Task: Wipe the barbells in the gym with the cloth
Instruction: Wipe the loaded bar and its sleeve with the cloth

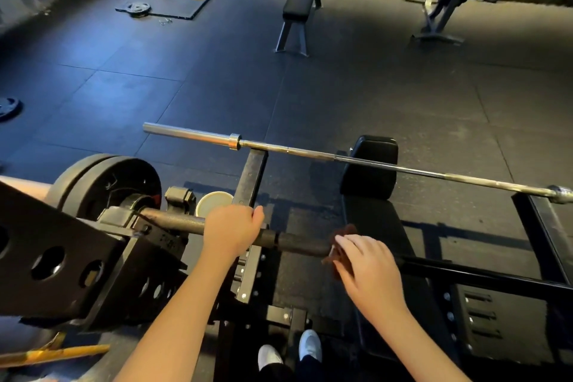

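Your left grip (232, 231) curled fully around the dark barbell (297, 242), while your right grip (369, 270), fingers partly bent, held the brown cloth (341, 239) pressed against it further along.

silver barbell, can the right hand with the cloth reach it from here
Probably yes: only open air lies between the right hand holding the cloth and the silver barbell beyond the dark barbell.

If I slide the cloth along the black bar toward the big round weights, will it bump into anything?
Yes. The left hand grips the dark metal barbell between the brown cloth, held by the right hand, and the black round weight plates.
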Action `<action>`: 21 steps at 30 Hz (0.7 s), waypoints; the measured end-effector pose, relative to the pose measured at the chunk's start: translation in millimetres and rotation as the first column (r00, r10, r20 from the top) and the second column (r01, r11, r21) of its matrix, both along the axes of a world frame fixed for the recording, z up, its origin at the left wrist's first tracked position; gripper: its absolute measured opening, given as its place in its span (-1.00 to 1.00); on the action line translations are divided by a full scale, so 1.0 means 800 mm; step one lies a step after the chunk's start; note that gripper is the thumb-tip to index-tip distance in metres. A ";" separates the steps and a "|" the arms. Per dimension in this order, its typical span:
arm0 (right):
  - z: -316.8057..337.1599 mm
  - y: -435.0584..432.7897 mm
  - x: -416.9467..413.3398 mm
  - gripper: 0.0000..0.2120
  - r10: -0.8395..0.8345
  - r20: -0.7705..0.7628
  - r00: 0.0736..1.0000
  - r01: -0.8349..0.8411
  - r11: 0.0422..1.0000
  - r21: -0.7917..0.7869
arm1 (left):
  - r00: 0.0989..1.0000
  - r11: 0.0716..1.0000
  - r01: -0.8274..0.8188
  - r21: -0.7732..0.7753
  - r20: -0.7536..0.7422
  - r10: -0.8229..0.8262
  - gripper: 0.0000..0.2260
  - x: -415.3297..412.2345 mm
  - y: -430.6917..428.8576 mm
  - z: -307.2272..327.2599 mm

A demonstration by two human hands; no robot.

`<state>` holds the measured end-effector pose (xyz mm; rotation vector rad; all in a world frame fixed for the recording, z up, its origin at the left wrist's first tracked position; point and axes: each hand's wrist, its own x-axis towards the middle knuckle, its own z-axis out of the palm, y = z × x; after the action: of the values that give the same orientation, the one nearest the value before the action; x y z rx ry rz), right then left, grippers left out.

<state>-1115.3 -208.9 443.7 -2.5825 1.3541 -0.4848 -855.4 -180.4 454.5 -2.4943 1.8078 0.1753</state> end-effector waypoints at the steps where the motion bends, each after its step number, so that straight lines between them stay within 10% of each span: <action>1: 0.003 0.003 0.017 -0.75 -0.057 0.046 0.997 0.055 0.998 0.027 | 1.000 1.000 -0.016 -0.011 -0.011 0.016 -0.64 0.000 -0.001 -0.001; 9: -0.010 0.006 0.062 -0.67 0.163 0.035 0.986 -0.160 0.984 -0.079 | 0.996 0.995 -0.081 -0.061 -0.047 0.078 -0.54 0.001 -0.002 -0.015; 14: -0.037 0.003 -0.027 -0.46 0.030 -0.077 0.997 -0.048 0.968 -0.246 | 0.982 0.996 -0.084 -0.037 -0.171 0.077 -0.91 -0.001 0.005 -0.009; 21: -0.042 0.011 0.049 -0.68 0.068 0.031 0.997 -0.057 0.962 -0.267 | 0.992 0.963 -0.002 -0.269 -0.119 -0.031 -0.45 -0.030 0.001 -0.029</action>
<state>-1076.1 -200.1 410.2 -2.7995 1.2669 -0.7497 -879.1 -179.8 431.3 -2.7037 2.0217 0.0883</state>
